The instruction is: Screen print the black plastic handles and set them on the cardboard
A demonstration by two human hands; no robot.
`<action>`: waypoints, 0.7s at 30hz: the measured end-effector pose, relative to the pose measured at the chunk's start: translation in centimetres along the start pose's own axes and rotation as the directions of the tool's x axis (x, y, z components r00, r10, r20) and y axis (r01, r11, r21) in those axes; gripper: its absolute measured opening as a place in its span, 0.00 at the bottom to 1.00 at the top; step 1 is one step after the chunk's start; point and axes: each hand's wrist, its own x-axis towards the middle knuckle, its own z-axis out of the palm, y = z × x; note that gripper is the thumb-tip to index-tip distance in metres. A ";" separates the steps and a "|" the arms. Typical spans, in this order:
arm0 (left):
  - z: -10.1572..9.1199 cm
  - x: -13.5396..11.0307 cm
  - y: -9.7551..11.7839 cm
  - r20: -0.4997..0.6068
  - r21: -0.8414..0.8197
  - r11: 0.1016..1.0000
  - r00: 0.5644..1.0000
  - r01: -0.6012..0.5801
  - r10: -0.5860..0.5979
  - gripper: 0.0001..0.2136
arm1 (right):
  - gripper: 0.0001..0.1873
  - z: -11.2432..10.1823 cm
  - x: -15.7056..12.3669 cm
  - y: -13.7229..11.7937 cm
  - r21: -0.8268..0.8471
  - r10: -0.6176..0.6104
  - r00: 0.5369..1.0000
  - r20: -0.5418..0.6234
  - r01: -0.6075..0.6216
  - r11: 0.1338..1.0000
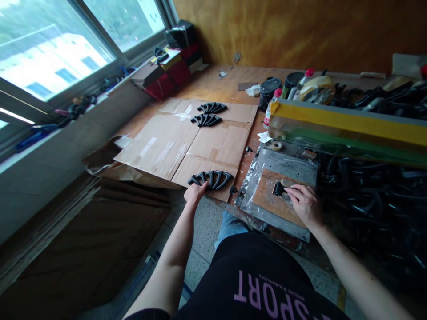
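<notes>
My left hand (195, 193) is closed at the near edge of a cardboard sheet, its thumb and fingers on one of a row of black curved parts (216, 178). Two more rows of such parts, a middle row (206, 120) and a far row (212, 107), lie farther back on the cardboard. My right hand (305, 203) pinches a small black part with a wide end (279, 189), just over a brown board (263, 191) on a grey metal plate (256, 160). Whether that part touches the board I cannot tell.
Flattened cardboard (160, 142) covers much of the table. A heap of black parts (370, 200) lies at right below a yellow-and-green barrier (350, 129). Behind the plate stand a bottle (267, 113) and a black pot (269, 91). A tape roll (276, 145) lies nearby.
</notes>
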 end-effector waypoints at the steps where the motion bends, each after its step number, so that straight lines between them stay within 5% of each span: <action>1: 0.0 -0.1 -0.2 -0.003 0.000 1.000 1.000 -0.007 0.007 0.41 | 0.10 0.1 0.0 0.1 0.000 -0.008 1.000 0.007 0.008 1.000; 10: -1.3 -0.5 -0.4 0.023 0.001 0.990 0.989 -0.144 0.144 0.38 | 0.11 -0.1 0.2 -0.1 0.010 -0.022 1.000 0.018 0.022 1.000; 14: -1.9 -2.5 -0.4 -0.072 -0.007 0.985 0.983 -0.170 0.169 0.35 | 0.13 -0.1 0.2 -0.2 0.019 -0.003 0.999 0.034 0.002 1.000; 19: 0.8 -6.4 1.9 -0.299 -0.025 0.871 0.835 -0.490 0.461 0.29 | 0.14 -0.2 0.2 -0.3 0.036 0.025 0.999 0.043 -0.026 0.999; 21: 2.1 -6.8 3.2 -0.308 -0.037 0.857 0.822 -0.514 0.479 0.30 | 0.13 -0.2 0.3 -0.4 0.029 0.020 0.999 0.047 -0.021 0.999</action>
